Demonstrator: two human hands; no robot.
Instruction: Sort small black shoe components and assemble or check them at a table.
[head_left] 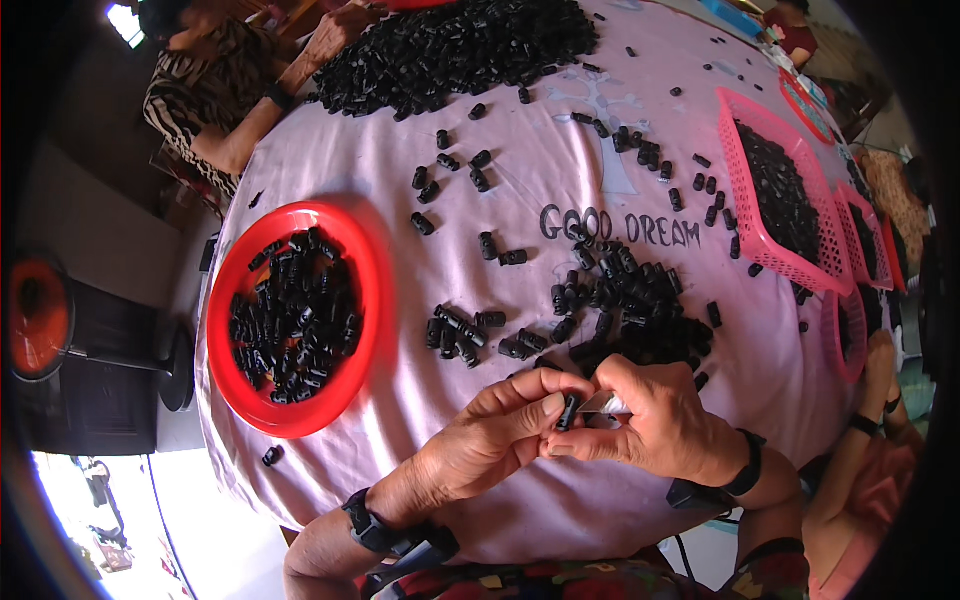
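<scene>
Close to the table's near edge, my left hand (pixel 490 435) pinches a small black ribbed plastic piece (pixel 568 412) upright between thumb and fingers. My right hand (pixel 670 415) is closed on a small thin blade (pixel 596 402) with white at its grip end. The blade's tip lies against or right beside the black piece; I cannot tell which. Just beyond my hands lies a heap of similar black pieces (pixel 640 310), with loose ones around it. To the left stands a red plastic bowl (pixel 375 330) partly filled with black pieces.
A large black heap (pixel 460 55) covers the far side, beside a co-worker's hand (pixel 335 35). On the right are a pink basket (pixel 745 200) of black pieces and smaller pink baskets (pixel 850 335). Another person's arm (pixel 872 390) is at right. The pink tablecloth (pixel 480 370) is wrinkled.
</scene>
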